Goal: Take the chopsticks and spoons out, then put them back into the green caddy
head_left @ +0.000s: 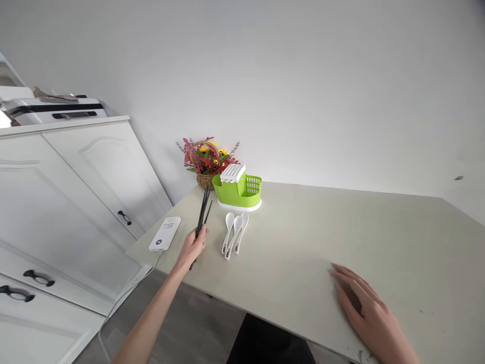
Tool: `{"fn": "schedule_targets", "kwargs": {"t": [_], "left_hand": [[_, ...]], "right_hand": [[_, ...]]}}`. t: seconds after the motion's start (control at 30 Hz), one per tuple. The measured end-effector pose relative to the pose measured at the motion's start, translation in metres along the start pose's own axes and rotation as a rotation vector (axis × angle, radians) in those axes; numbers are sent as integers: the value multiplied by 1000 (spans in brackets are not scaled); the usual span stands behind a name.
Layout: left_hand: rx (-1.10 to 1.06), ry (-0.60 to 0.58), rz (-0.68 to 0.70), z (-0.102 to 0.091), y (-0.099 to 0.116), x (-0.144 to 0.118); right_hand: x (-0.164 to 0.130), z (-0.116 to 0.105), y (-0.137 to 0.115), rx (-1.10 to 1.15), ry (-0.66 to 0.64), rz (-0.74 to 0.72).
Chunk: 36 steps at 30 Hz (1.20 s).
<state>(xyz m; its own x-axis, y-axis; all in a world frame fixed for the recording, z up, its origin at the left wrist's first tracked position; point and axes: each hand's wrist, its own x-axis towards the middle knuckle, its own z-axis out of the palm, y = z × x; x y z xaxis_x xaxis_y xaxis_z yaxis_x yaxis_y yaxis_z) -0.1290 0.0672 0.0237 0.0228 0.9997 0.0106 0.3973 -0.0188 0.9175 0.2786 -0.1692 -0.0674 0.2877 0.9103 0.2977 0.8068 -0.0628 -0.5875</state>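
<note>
My left hand (192, 248) is closed around a bundle of black chopsticks (203, 208), lifting them off the beige table (303, 242) with their tips pointing up toward the green cutlery drainer (238, 191). The drainer has a white slotted insert (232, 173) and stands on a white tray. Three white ceramic spoons (235, 233) lie side by side just right of my left hand. My right hand (366, 309) rests flat, palm down, on the table near its front edge, holding nothing.
A white power bank (165, 233) with a cable lies at the table's left corner. A wicker basket of artificial flowers (206, 161) stands behind the drainer against the wall. White cabinets (68, 202) with dark handles stand to the left.
</note>
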Motion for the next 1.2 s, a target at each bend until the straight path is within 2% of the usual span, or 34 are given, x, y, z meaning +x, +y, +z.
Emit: {"fn": "schedule_targets", "kwargs": {"t": [0.07,0.17,0.27,0.33,0.47,0.57,0.73,0.87,1.0,1.1,1.2], "left_hand": [[-292,-209,-37,16,12,-5],[-527,-496,-91,47,34,-19],[-586,-664,-127,82,55,-39],[-573,-709,-117,105,65,-52],[-551,-647,-54,142,74,-73],[-582,-613,5,165,74,-83],[-541,-557,126,194,72,-99],[-338,-479,354,206,68,-104],[-92,-430,558,210,62,-96],[-20,-413,597,212,58,-89],[-38,-470,566,214,55,-87]], "right_hand": [[0,1,0,4,0,-6],[1,1,0,16,-8,5],[2,0,-2,29,-21,29],[2,-1,-4,45,-29,48],[5,-5,-8,132,-41,97],[14,-10,-21,309,-80,173],[57,-28,-76,712,-119,183],[98,-44,-128,936,-235,84],[119,-50,-163,1034,-285,93],[123,-45,-177,1082,-294,90],[124,-34,-180,1004,-287,88]]}}
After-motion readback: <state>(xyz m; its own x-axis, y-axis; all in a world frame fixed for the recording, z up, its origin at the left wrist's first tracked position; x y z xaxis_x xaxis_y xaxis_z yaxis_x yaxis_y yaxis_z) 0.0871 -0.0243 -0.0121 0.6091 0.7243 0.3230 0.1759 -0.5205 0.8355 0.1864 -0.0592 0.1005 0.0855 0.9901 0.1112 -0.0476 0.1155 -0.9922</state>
